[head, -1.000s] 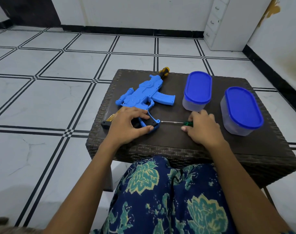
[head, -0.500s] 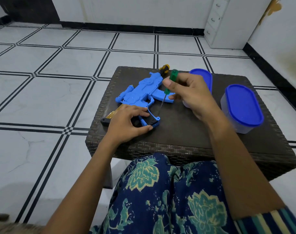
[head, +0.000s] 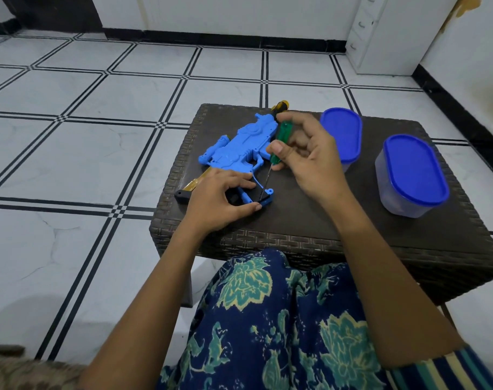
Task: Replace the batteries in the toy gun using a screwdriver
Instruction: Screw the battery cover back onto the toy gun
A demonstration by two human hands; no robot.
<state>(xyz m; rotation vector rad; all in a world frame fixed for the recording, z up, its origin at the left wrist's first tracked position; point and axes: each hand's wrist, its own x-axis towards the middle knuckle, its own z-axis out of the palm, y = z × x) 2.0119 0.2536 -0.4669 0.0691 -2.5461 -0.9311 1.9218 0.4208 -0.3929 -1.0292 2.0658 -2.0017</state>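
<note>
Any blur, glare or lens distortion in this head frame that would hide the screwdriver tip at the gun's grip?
Head view: even, soft lighting, no glare; wide-angle bending curves the floor tile lines toward the edges; the right hand and thin green-handled screwdriver look slightly soft, and the tip at the blue plastic toy gun grip is too small to judge seating.

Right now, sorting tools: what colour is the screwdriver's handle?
Green, on the screwdriver in the right hand; head view.

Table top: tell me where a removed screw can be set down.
Bare table lies along the near edge, between the right hand and the nearer blue-lidded container. Crowded: the left half, filled by the toy gun and left hand.
</note>
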